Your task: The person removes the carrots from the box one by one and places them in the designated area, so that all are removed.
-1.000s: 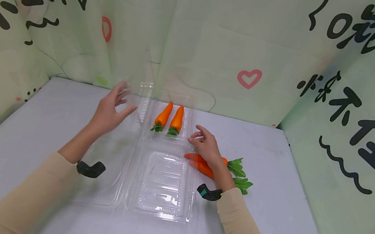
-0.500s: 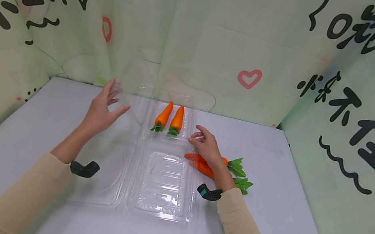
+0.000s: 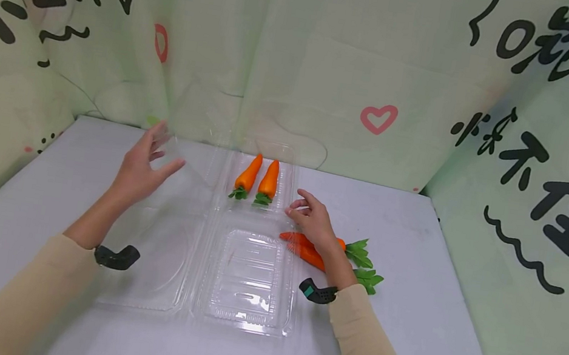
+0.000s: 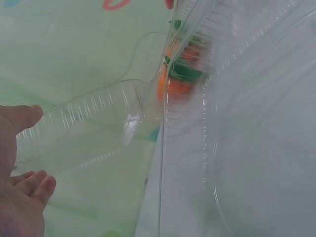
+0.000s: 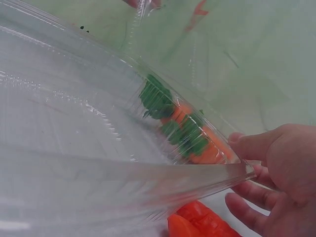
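Note:
Two orange toy-like carrots (image 3: 268,182) with green tops lie in the far clear plastic box (image 3: 290,169). Thumb and fingers of my left hand (image 3: 139,171) hold the outer end of that box's raised clear lid (image 4: 94,116), tilted to the left. At the right, my right hand (image 3: 313,218) pinches a clear box corner (image 5: 242,165), thumb above and fingers below, where the far and near boxes meet. The near box (image 3: 247,276) stands open in front, its lid (image 3: 149,268) laid out leftward. Redder carrots (image 3: 308,255) lie on the table, partly hidden under my right forearm.
The white table (image 3: 380,351) is walled by pale green curtains (image 3: 311,71) at the back and sides, with black lettering and a pink heart (image 3: 378,119). Dark wrist cameras (image 3: 117,257) sit at both cuffs.
My left hand has moved left, swinging the far box's lid further away from its tray. The right hand, the near box and the carrots stay where they were.

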Action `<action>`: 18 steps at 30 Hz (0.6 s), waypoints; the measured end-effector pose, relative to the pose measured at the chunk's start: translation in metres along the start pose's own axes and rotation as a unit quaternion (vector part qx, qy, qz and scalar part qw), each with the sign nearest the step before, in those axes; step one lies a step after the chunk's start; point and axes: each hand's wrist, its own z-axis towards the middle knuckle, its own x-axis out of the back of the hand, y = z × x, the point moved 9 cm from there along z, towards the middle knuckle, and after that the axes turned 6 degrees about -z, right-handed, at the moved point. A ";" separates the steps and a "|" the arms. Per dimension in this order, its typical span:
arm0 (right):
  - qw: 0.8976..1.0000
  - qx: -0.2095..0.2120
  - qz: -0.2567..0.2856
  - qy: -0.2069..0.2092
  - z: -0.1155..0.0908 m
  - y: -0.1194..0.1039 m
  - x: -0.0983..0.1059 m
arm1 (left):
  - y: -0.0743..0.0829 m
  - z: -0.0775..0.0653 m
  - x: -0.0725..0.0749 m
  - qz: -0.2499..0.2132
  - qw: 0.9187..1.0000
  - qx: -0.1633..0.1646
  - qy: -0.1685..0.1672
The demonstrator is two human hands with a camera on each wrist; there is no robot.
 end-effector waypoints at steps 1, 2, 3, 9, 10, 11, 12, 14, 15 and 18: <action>1.000 0.000 -0.001 0.000 0.000 0.000 0.000 | -0.001 -0.001 0.001 0.003 1.000 0.002 0.002; 1.000 -0.001 -0.002 0.000 0.000 0.000 0.000 | -0.003 -0.001 0.002 0.007 1.000 0.006 0.003; 1.000 -0.001 -0.003 0.000 0.000 0.000 0.000 | -0.004 -0.002 0.004 0.011 1.000 0.009 0.005; 1.000 -0.002 -0.003 0.001 -0.001 -0.001 0.000 | -0.012 -0.004 0.011 0.016 0.999 0.026 0.011; 1.000 -0.003 -0.003 0.000 -0.001 -0.001 0.000 | -0.014 -0.004 0.012 0.016 0.999 0.027 0.012; 1.000 -0.003 -0.002 0.000 -0.001 -0.001 0.000 | -0.015 -0.005 0.013 0.016 0.999 0.028 0.012; 1.000 -0.002 -0.002 0.000 -0.001 -0.001 0.000 | -0.016 -0.005 0.014 0.016 0.999 0.028 0.014; 1.000 -0.001 -0.003 -0.001 0.000 -0.001 0.000 | -0.019 -0.006 0.017 0.013 0.999 0.028 0.017; 1.000 -0.001 -0.004 -0.001 0.000 -0.001 0.000 | -0.020 -0.006 0.018 0.012 0.999 0.027 0.019; 1.000 0.001 -0.004 -0.001 0.000 0.000 0.000 | -0.024 -0.007 0.020 0.010 0.999 0.026 0.023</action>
